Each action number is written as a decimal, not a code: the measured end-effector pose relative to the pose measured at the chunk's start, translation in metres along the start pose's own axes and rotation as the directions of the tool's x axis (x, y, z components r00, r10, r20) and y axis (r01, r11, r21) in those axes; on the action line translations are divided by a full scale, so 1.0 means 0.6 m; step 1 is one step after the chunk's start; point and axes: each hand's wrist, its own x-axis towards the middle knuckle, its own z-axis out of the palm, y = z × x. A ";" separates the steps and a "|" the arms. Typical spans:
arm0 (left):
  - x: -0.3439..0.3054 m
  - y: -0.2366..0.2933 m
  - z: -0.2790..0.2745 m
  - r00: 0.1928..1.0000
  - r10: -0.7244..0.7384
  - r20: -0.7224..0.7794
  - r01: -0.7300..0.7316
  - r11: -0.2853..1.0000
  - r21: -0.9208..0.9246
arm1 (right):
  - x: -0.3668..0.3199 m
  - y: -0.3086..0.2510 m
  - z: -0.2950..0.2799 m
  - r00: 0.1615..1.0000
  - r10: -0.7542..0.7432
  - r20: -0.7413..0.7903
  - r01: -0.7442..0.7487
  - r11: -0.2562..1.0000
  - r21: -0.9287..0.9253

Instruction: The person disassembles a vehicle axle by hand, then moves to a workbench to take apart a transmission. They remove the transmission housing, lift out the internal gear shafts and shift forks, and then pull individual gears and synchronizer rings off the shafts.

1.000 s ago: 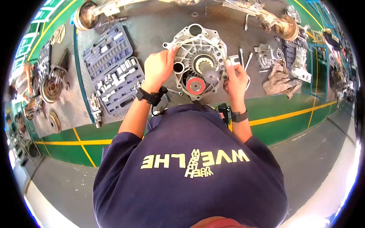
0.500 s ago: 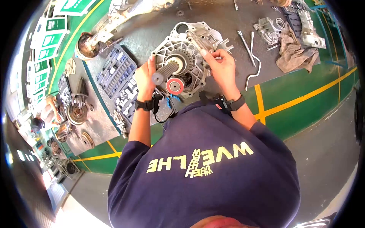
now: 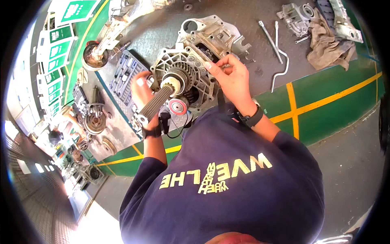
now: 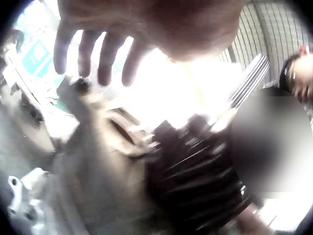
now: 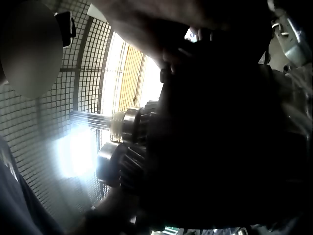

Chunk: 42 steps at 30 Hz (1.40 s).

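"Head view: what's changed with the gearbox housing over the last second?"

"It has turned, so the splined shaft now slants out past the left hand instead of up at the camera. That hand has come off the housing's rim."

"What are its fingers doing?"

"Spread and nearly straight in the left wrist view, holding nothing that I can see."

"And the right hand?"

"Thumb on the housing's flange, index finger bent behind it, so it seems to be pinching that edge. The right wrist view is too dark to confirm it. I'd judge the housing is steadied one-handed now, with the bench taking most of the weight."

"Where does it sit?"

"Near the bench's front edge, just beside the shirt, with the red-ringed bearing on that side too. There's little room towards the body."

"Elsewhere?"

"To the right, bare bench top shows before the straight bar and bent bar. The left looks tighter: the socket case lies just beyond the left hand, so the shaft's end needs watching"
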 end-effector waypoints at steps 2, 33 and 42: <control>-0.006 0.104 -0.026 0.969 0.136 -0.205 -0.213 0.883 -0.418 | -0.003 -0.009 -0.002 1.000 0.001 0.000 -0.001 1.000 0.028; -0.031 0.277 -0.025 0.984 0.071 -0.161 -0.176 0.412 -0.894 | 0.003 -0.004 -0.015 0.994 0.045 0.104 -0.058 0.990 0.130; -0.010 0.263 -0.028 0.984 0.005 -0.179 -0.164 0.428 -0.889 | 0.008 -0.001 -0.015 0.993 0.035 0.111 -0.049 0.990 0.132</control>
